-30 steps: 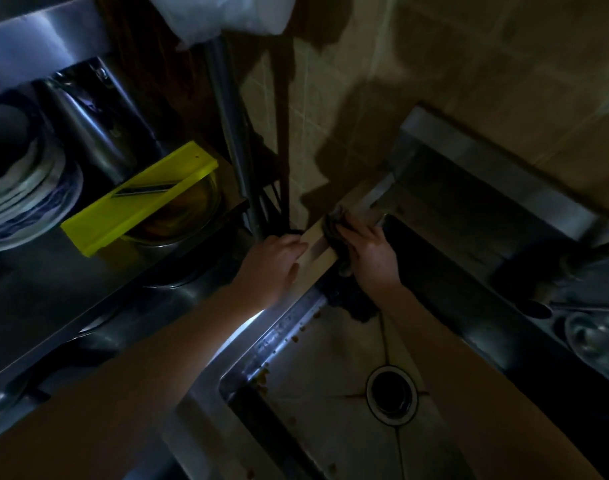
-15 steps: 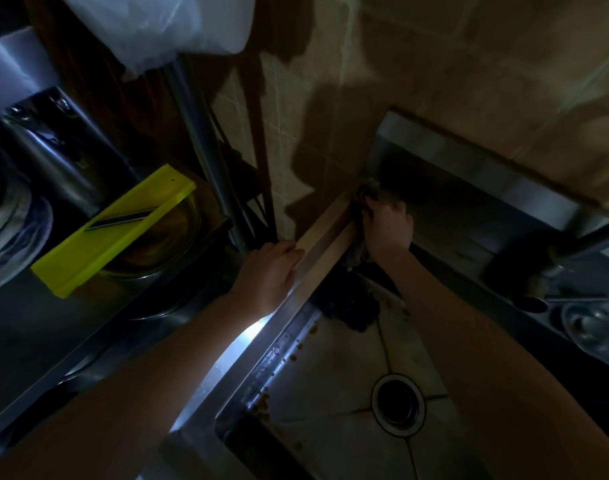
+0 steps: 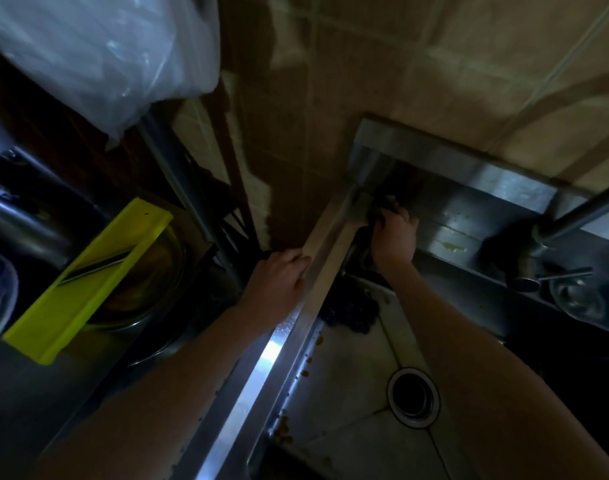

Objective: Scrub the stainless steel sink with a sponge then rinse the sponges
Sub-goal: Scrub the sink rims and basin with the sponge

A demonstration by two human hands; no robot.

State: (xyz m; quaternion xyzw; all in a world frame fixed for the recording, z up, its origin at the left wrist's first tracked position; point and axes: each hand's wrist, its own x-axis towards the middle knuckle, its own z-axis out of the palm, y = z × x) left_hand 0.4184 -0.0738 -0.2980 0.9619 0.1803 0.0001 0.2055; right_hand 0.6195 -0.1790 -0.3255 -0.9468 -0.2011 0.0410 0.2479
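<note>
The stainless steel sink (image 3: 261, 382) runs from the lower middle up to the far back corner, its basin dotted with food scraps around the round drain (image 3: 413, 397). My right hand (image 3: 395, 237) presses a dark sponge (image 3: 386, 204) into the sink's far back-left corner, fingers closed over it; most of the sponge is hidden. My left hand (image 3: 279, 282) rests flat on the outer side of the sink's left rim, fingers apart, holding nothing. A dark wad (image 3: 351, 310) lies in the basin just below my right wrist; what it is cannot be told.
A yellow slicer (image 3: 88, 282) lies across a metal bowl (image 3: 147, 289) on the left counter. A plastic bag (image 3: 95, 53) hangs at the top left. The faucet (image 3: 580, 220) and a metal dish (image 3: 580, 299) are at the right. A tiled wall (image 3: 365, 64) stands behind.
My right hand has moved the sponge from the left rim up into the far back corner of the sink. The left hand stays on the rim. The camera has tilted closer.
</note>
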